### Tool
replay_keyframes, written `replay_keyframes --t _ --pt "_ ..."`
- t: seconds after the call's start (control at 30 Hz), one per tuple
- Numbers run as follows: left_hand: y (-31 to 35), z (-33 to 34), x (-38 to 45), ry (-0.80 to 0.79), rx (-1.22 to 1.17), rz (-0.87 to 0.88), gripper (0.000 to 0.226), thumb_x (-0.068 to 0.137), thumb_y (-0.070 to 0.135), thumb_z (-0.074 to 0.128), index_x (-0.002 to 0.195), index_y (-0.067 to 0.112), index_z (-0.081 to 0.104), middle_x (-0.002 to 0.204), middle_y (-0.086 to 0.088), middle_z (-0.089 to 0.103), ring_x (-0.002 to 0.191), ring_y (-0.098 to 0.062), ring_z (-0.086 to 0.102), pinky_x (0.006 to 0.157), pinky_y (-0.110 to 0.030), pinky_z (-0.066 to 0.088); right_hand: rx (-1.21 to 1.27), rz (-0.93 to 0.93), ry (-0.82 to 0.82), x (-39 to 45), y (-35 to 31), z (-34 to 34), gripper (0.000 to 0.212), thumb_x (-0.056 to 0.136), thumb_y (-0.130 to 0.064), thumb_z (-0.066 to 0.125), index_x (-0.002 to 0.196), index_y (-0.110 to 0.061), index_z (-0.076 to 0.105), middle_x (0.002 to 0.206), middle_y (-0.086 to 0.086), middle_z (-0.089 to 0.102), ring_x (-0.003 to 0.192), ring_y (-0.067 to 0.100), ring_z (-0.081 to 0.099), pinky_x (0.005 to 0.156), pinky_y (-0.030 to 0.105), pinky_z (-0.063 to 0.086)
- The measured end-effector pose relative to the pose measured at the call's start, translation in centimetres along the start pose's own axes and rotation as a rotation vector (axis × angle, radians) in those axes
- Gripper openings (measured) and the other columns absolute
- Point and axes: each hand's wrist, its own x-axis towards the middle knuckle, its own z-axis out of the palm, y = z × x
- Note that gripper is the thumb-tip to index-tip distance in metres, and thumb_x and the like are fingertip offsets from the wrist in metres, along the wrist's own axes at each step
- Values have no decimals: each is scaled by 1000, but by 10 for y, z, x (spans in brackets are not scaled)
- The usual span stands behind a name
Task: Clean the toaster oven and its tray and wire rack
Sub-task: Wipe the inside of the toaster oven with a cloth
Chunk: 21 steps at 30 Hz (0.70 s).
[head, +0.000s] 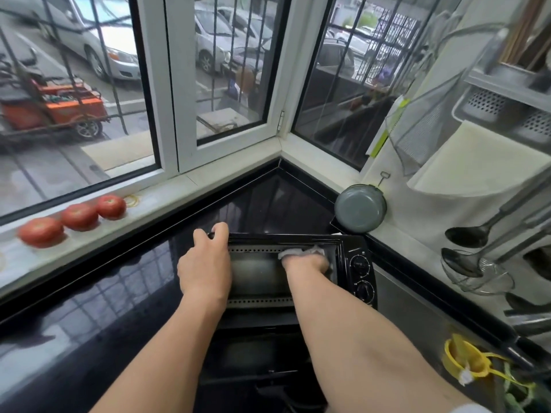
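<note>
Presently, the toaster oven (298, 272) stands on the dark worktop (104, 299) in the corner below the window, its door (256, 359) folded down and open toward the person. The left hand (205, 263) rests on the oven's top left edge — fingers (220, 229) curled over the upper rim, gripping it. The right hand (307, 262) reaches inside the cavity near its upper right corner, just beside the control knobs (360, 277), and holds a pale cloth (301, 252) pressed against the inner wall; the fingers are mostly hidden by the cloth, so their exact curl cannot be told. Neither the tray nor the wire rack can be made out in this view. Three tomatoes (79, 216) lie in a row on the window sill (167, 198), well apart from the oven. A grey pot lid (359, 208) leans at the wall corner behind the oven, and ladles (474, 234) hang at the right.
</note>
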Motion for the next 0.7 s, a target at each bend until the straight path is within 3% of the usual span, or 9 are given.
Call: replay_keyframes --t 0.07,0.13,0.17,0.27,0.33,0.4,0.43,0.6,0.7 --pt "1 -1 -1 -9 17 -9 45 90 -1 49 129 17 37 103 -10 46 64 -34 58 55 -39 42 -98 28 17 1 -1 -7 30 90 -15 36 62 -22 45 52 -10 52 69 13 49 80 26 40" --pt "2 -3 -3 -6 33 -13 45 91 0 50 130 18 37 104 -9 46 69 -34 65 54 -38 41 -184 14 -35 7 -3 -14 28 82 -10 42 57 -22 44 48 -7 47 61 13 45 68 23 38" --pt "2 -3 -4 -5 40 -16 44 91 1 50 130 18 37 103 -8 45 69 -34 66 54 -38 40 -259 2 -82 10 -2 -18 25 78 -8 45 56 -21 44 51 -5 45 60 14 43 65 22 36" --pt "3 -1 -6 0 50 -22 44 90 2 50 129 19 37 100 -6 42 70 -32 68 54 -36 39 -25 162 -79 28 -2 -23 29 85 1 34 60 -14 36 60 -4 35 55 12 37 56 19 33" --pt "3 0 -4 2 52 -23 44 91 2 50 129 20 37 101 -6 42 72 -32 69 55 -36 39 -194 13 -142 31 3 -29 34 69 10 24 53 -19 31 54 -7 31 45 9 35 51 15 34" --pt "4 1 -3 6 56 -27 44 91 2 49 130 20 37 101 -6 42 72 -32 69 55 -36 39 -202 63 -159 27 11 -33 31 58 9 26 49 -19 35 54 -6 35 42 10 39 48 15 40" --pt "4 1 -2 6 50 -31 44 91 1 49 130 20 37 100 -6 40 71 -33 68 55 -36 39 -333 96 -161 23 17 -37 29 57 8 28 49 -17 38 57 -3 37 44 12 41 50 17 44" --pt "3 3 -3 28 30 -22 41 90 1 50 125 19 37 94 -5 32 66 -33 64 55 -40 39 -974 199 -210 11 45 -40 28 86 10 36 68 -4 53 55 10 55 36 18 52 34 20 43" --pt "1 3 -3 38 44 -25 43 90 0 52 124 20 37 94 -4 34 57 -29 48 54 -39 37 -1051 136 -52 24 38 -41 24 100 -4 46 79 -13 53 66 4 56 32 8 51 32 19 44"
